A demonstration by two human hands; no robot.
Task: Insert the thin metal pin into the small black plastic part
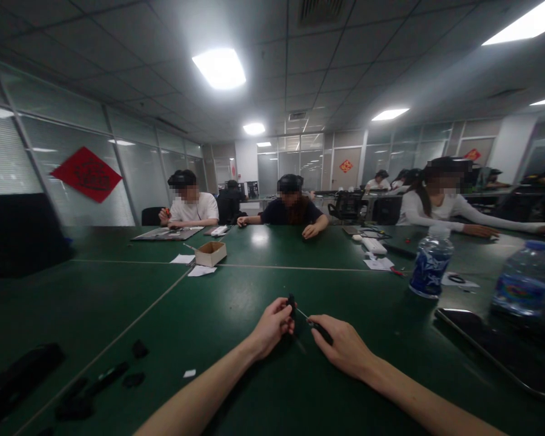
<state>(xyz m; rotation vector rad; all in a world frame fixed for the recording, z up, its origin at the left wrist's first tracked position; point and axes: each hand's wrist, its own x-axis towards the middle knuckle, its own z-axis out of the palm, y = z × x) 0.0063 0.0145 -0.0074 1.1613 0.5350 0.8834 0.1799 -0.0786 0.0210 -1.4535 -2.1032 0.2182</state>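
Small black part (291, 301), pinched upright in the fingers (285, 312) of the left hand (272, 327), sits just above the green counter (236, 303), near its front middle. The right hand (343, 348) is closed around a thin screwdriver (315, 326), its dark handle lying in the fingers and its slim metal tip reaching toward the black part; whether tip and part touch is too fine to tell. Both forearms come in low from the near edge.

To the left on the counter lie several dark pieces (134, 363) and a scrap of white paper (189, 373). Farther back stands a small cardboard box (211, 253). On the right are two water bottles (430, 260), and near them a dark tablet (495, 351) lies flat. Across the counter, three seated people (290, 209) rest their hands on it.
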